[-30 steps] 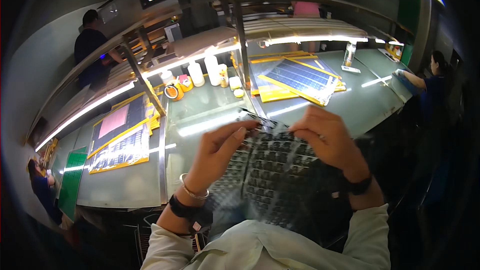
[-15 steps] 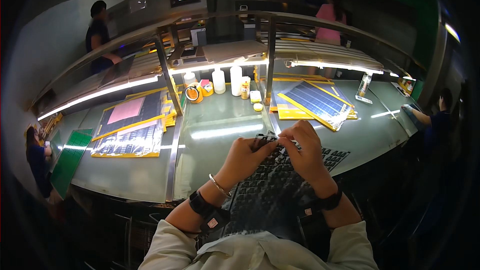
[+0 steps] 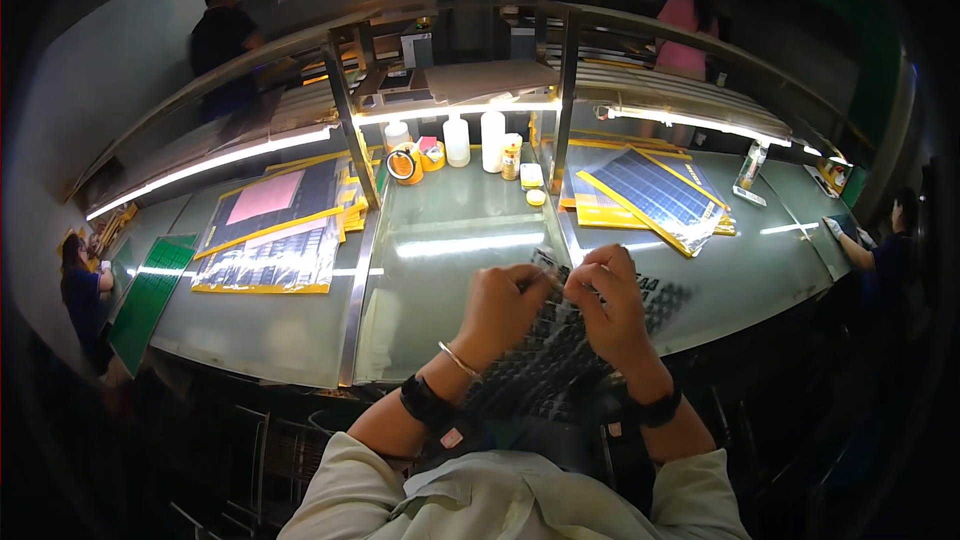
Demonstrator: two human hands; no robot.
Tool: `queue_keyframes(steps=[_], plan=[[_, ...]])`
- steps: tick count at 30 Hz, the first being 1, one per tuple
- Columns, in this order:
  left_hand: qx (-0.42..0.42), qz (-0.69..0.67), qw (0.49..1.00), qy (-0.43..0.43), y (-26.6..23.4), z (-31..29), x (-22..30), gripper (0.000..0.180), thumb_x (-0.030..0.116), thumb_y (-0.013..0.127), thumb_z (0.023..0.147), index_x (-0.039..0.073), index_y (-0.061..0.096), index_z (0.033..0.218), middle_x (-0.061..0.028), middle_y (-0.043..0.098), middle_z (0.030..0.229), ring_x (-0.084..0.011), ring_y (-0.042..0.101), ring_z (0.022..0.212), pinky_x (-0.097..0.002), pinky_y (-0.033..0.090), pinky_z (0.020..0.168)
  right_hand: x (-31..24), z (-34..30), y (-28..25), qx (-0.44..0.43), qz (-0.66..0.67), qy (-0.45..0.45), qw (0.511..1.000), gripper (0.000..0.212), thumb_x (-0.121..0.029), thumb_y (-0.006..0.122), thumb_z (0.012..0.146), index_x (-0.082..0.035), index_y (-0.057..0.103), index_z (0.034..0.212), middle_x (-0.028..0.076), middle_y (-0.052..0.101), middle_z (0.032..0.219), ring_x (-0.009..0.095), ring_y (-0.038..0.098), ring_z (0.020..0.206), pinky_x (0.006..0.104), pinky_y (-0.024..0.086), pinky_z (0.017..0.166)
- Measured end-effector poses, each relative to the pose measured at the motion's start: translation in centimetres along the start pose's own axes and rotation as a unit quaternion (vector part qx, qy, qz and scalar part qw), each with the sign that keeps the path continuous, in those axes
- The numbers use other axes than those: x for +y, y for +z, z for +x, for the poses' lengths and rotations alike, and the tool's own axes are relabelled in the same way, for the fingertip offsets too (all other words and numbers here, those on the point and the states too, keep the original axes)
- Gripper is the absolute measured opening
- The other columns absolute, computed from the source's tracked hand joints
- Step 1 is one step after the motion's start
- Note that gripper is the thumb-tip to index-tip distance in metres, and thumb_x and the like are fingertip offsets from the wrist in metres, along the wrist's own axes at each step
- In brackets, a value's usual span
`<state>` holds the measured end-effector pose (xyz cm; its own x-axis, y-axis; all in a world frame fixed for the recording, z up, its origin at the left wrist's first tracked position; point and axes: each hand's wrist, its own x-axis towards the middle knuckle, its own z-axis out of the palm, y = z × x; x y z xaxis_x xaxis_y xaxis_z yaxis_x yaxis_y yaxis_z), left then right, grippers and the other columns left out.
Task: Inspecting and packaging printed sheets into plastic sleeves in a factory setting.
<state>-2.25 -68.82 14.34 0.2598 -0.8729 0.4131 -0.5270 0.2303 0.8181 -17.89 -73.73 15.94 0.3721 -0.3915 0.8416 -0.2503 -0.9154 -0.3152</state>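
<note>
A large dark sheet (image 3: 540, 365) with rows of black shapes and lighter gaps hangs in front of my body, blurred and partly hidden behind my hands and wrists. At its upper edge, my left hand (image 3: 503, 305) pinches it between thumb and fingers. My right hand (image 3: 608, 302) is closed in a pinch on the same edge, just to the right. The two hands are a short gap apart, above the near edge of the glass-topped table (image 3: 440, 285). The sheet's right part (image 3: 670, 305) shows beyond my right hand.
Yellow-edged dark sheets lie in a left stack (image 3: 265, 240) and a right stack (image 3: 650, 202). White bottles (image 3: 456, 143), an orange tape roll (image 3: 404, 164) and a spray can (image 3: 750, 168) stand toward the back. A lit shelf (image 3: 460, 110) runs above. Co-workers are at both sides.
The whole view has shifted, with the table's things now farther right and slightly higher. My hands have drawn a little apart, and the sheet has moved and blurred. Both pinches remain.
</note>
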Motion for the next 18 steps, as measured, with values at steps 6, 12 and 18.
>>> queue_keyframes(steps=[6, 12, 18], plan=[[-0.08, -0.038, 0.996, -0.007, -0.8, 0.5, -0.8, 0.027, 0.025, 0.063, 0.081, -0.002, 0.067, 0.085, -0.02, 0.06, 0.063, -0.0226, 0.056, 0.049, -0.033, 0.044, 0.053, 0.5, -0.6, 0.5, -0.064, 0.077, 0.043, 0.994, 0.016, -0.007, 0.066, 0.076, -0.007, 0.055, 0.089, 0.005, 0.047, 0.076, 0.026, 0.047, 0.078, 0.036, 0.037, 0.076], [-0.088, -0.049, 0.995, -0.027, 1.0, -1.2, -0.6, 0.03, 0.024, 0.06, 0.085, -0.006, 0.064, 0.084, -0.0246, 0.055, 0.063, -0.0347, 0.052, 0.052, -0.0356, 0.044, 0.054, 1.5, -1.0, 2.1, 0.042, -0.051, -0.07, 0.995, 0.016, -0.009, 0.07, 0.073, -0.008, 0.058, 0.083, 0.006, 0.047, 0.076, 0.022, 0.046, 0.076, 0.035, 0.036, 0.075], [-0.076, -0.01, 0.997, -0.032, 1.8, -1.4, 0.6, 0.033, 0.025, 0.059, 0.088, -0.006, 0.06, 0.077, -0.0123, 0.042, 0.051, -0.0088, 0.032, 0.055, -0.0316, 0.037, 0.047, 0.7, -1.4, 3.3, 0.152, 0.201, 0.136, 0.958, 0.014, -0.009, 0.068, 0.074, -0.005, 0.056, 0.078, 0.008, 0.051, 0.089, 0.023, 0.05, 0.091, 0.0342, 0.037, 0.086]])
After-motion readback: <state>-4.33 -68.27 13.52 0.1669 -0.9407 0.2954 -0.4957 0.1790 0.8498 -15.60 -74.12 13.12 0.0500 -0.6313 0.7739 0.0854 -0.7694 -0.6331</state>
